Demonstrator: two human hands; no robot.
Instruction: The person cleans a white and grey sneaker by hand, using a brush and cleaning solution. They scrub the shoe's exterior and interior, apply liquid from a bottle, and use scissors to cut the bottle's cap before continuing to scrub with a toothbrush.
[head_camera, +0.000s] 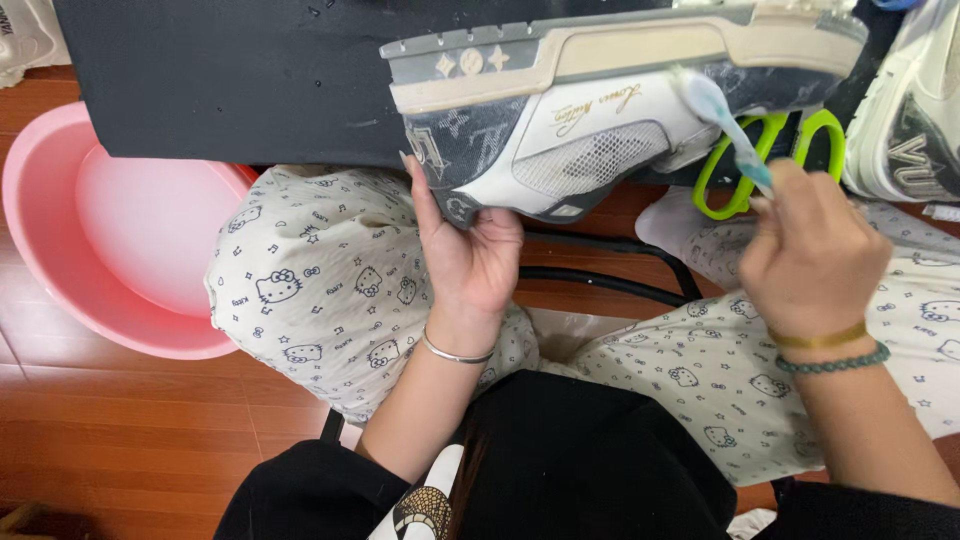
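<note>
Two grips closed: my left hand (470, 250) clamps the sneaker (600, 110), my right hand (810, 250) clamps the toothbrush (722, 120) touching its side.

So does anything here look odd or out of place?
Only the sneaker: the left hand holds it sole-up while the right hand puts a toothbrush to its side. Green scissors lie behind. Nothing looks spilled or broken.

Home, wooden floor (120, 420), pink washbasin (60, 270), pyjama trousers (330, 300)
</note>
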